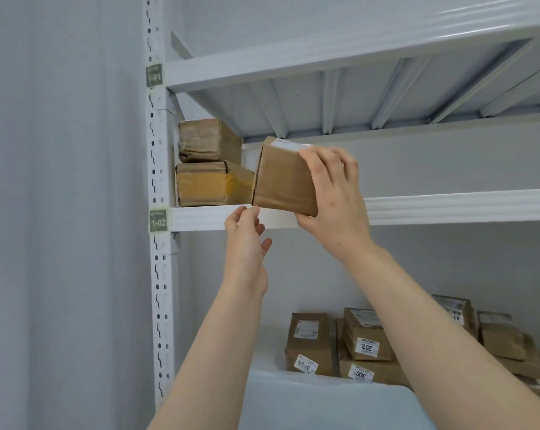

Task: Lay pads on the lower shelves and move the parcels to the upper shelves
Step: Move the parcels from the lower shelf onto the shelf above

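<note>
Obs: the right hand [334, 193] is gripping the brown parcel [282, 178] by its right end, with the fingers curling over the top edge and the thumb tucking under the bottom corner. The parcel is tilting, its lower edge meeting the front edge of the upper shelf [448, 206], just right of the stacked pair [211, 162] at the shelf's left end. Whether it is resting on the lip or hanging just clear of it cannot be told.

The left hand [247, 240] is reaching up from below with loosely bent fingers and the thumb spread apart, holding nothing. Its fingertips are probably touching the parcel's lower-left corner, though the contact is hard to confirm from behind the hand.

On the lower shelf, the labelled parcels [309, 339] are lying toward the back and right, partly hidden by the right forearm and cut off at the frame's right edge. A pale sheet [324, 398] is covering the front of that shelf, with its near end out of view.

The upright [157, 274] is carrying the tag 1-02 [158, 220].
</note>
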